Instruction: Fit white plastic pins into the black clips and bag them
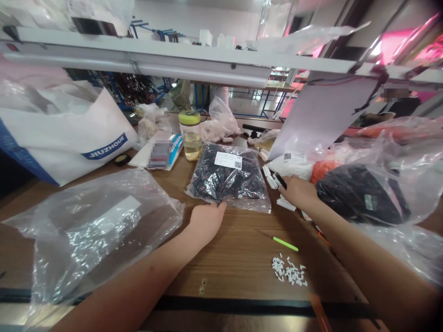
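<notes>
A clear plastic bag of dark pieces (226, 177) lies flat on the table, with a white printed label (228, 160) on top. My left hand (207, 222) is closed at its near edge, fingers pinching the plastic. To the right of the bag, my right hand (298, 192) is closed round a small black bar-shaped object (280, 180); the fingertips are partly hidden. White strip-like pieces (270, 177) lie beside and beneath that hand. Nearer me are a green-handled awl (285, 243) and a scatter of tiny white pieces (289, 271).
A large clear plastic bag (114, 226) spreads over the left. Behind stand a lime-lidded bottle (191, 138) and a white JIUZHOUE bag (86, 124). Filled plastic bags (363, 193) crowd the right. A shelf (194, 53) crosses above; a person (398, 106) is at the far right.
</notes>
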Tool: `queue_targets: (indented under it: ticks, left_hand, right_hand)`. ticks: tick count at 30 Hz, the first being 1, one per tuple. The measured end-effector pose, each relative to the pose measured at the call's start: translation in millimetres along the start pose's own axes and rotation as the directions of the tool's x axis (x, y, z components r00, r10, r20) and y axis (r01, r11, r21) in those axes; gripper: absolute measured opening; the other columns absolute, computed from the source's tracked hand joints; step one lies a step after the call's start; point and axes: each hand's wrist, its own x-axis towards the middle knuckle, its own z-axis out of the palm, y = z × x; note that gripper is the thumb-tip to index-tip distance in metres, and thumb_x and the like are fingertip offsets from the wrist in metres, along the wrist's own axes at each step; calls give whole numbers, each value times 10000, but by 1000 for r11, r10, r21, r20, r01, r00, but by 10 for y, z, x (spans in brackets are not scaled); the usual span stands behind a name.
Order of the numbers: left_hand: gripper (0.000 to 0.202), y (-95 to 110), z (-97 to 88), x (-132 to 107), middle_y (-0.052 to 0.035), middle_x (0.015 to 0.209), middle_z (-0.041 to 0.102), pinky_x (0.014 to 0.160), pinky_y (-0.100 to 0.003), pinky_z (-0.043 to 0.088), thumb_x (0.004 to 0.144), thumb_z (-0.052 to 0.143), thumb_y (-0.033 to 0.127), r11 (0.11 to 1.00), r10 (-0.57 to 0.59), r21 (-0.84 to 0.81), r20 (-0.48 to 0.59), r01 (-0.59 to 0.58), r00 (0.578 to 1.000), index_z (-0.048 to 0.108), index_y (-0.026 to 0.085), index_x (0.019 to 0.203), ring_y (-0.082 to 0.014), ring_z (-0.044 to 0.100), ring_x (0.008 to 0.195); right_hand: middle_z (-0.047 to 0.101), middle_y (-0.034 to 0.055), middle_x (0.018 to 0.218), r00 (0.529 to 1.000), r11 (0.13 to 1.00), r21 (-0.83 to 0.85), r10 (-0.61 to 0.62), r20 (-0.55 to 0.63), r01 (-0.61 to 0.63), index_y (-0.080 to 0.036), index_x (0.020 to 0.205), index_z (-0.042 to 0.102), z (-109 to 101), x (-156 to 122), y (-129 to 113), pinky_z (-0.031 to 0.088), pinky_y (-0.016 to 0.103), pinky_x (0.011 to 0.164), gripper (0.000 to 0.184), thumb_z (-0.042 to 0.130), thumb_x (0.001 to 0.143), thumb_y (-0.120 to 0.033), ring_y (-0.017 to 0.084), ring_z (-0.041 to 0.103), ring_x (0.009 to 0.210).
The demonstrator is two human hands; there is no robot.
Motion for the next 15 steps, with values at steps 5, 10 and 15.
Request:
queue_targets:
  ticks: [5,10,15]
  left_hand:
    - [292,-34,-9,-1,-89,875,702,660,-317,481,1019,406,221,999,20,-26,-16,-20,1000,670,218,1143,-236,695,776]
    - [298,-52,20,12,-77,838,708,629,-298,469,1024,413,236,999,10,-43,-12,-10,1000,670,231,1175,-225,695,746]
    - [290,-41,7,8,-77,864,710,618,-300,461,1023,414,234,998,15,-55,-14,-16,1000,681,229,1135,-230,695,759]
  right_hand:
    - [693,168,1140,999,1000,-9,-11,40,12,-149,1102,708,-33,108,15,473,324,739,334,492,897,-301,291,675,1017]
    - [688,219,1153,999,1000,-16,14,52,-13,-82,1091,716,32,159,0,478,333,752,347,468,887,-215,315,670,1045]
    - [704,202,1155,999,999,10,40,29,-40,-123,1160,703,-55,54,59,482,347,752,399,375,963,-240,311,686,1020]
